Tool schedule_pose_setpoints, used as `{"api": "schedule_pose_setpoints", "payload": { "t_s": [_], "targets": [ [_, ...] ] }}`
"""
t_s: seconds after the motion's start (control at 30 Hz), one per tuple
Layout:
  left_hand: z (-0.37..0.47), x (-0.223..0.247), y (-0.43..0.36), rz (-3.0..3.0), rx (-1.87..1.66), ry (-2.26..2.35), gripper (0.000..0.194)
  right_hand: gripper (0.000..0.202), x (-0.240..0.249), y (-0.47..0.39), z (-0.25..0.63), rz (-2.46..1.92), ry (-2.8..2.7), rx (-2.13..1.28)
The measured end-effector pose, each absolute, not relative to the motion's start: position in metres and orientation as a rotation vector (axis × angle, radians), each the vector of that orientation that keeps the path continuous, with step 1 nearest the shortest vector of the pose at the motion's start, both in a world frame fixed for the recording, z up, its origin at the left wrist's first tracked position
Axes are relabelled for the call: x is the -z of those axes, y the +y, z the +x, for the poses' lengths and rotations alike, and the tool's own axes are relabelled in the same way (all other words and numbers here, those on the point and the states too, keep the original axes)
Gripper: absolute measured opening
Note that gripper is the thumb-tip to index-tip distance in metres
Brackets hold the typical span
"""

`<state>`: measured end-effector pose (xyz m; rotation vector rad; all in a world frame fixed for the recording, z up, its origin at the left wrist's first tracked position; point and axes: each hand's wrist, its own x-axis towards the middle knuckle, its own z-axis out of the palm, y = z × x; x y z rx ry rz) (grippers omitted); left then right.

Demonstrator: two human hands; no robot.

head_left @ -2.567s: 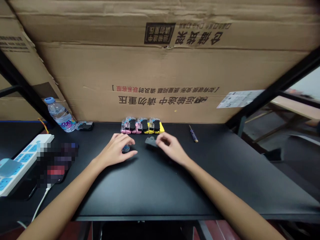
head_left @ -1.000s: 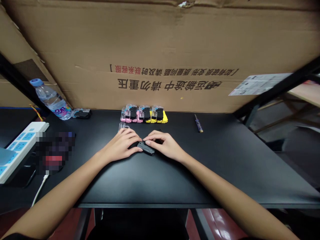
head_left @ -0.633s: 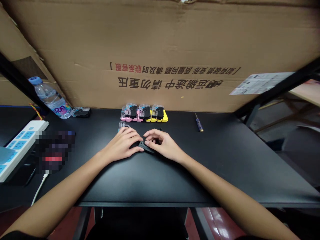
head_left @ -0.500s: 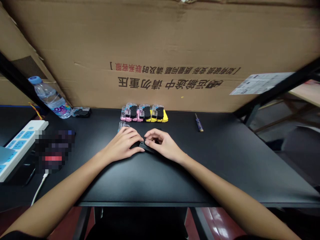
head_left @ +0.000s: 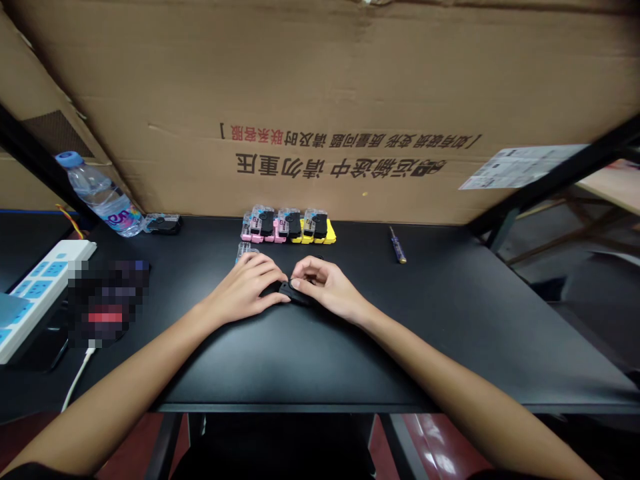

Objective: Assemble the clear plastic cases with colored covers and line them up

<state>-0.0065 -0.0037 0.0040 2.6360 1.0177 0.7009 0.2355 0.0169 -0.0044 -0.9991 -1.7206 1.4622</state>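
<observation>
A small black plastic part (head_left: 296, 294) lies low over the black table between my hands. My left hand (head_left: 254, 287) grips its left end between thumb and fingers. At its right side, my right hand (head_left: 327, 288) is closed, thumb and fingertips pinching at its top; the exact piece under them is too small to make out. Just behind my left fingers sits a clear plastic piece (head_left: 244, 251), partly hidden. Farther back stands a row of small clear-and-black plastic units (head_left: 289, 225) with pink and yellow parts.
A screwdriver (head_left: 398, 245) lies to the right. At the left are a water bottle (head_left: 107, 200), another clear-and-black unit (head_left: 164, 225), a white power strip (head_left: 47, 287) and a blurred-out dark object (head_left: 110, 293) with a white cable (head_left: 79, 380). Cardboard (head_left: 350, 87) walls the back.
My right thumb and fingers have shifted very slightly on the black part. My left hand and everything else stay where they were.
</observation>
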Motion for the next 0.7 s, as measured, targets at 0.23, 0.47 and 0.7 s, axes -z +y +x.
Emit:
{"api": "schedule_pose_setpoints", "payload": {
  "t_s": [0.23, 0.47, 0.7],
  "targets": [
    [-0.007, -0.005, -0.0032, 2.627, -0.699, 1.028, 0.029, 0.033, 0.0056, 0.018, 0.2355, -1.004, -1.693, -1.492],
    [-0.007, -0.0055, -0.0032, 2.622, -0.71, 1.027, 0.029, 0.033, 0.0063, 0.02, 0.2376, -1.026, -1.688, -1.527],
    [-0.0069, -0.0046, -0.0031, 2.621, -0.716, 1.024, 0.029, 0.033, 0.0049, 0.0202, 0.2387, -1.077, -1.741, -1.499]
  ]
}}
